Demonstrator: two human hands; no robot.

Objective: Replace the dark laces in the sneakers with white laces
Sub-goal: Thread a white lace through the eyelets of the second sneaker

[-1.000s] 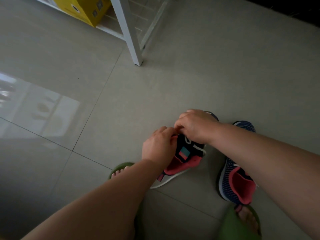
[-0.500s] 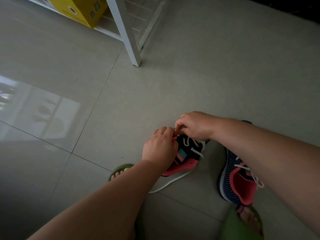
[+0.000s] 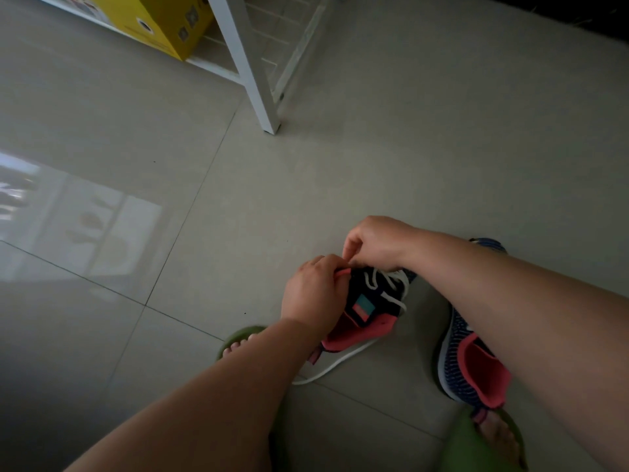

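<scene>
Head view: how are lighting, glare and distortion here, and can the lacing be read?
Head view: dim, corners darkened; window glare on the floor at left; wide-angle bending of the rack leg. White lace stands out on the dark sneaker; left hand and right hand cover the eyelets being worked.

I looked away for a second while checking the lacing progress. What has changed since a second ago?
The right hand has lifted off the near sneaker, uncovering white lace threaded across its tongue; a loose lace end now trails on the floor. The left hand stays gripping the shoe's edge. The second sneaker and the white rack have not moved.
</scene>
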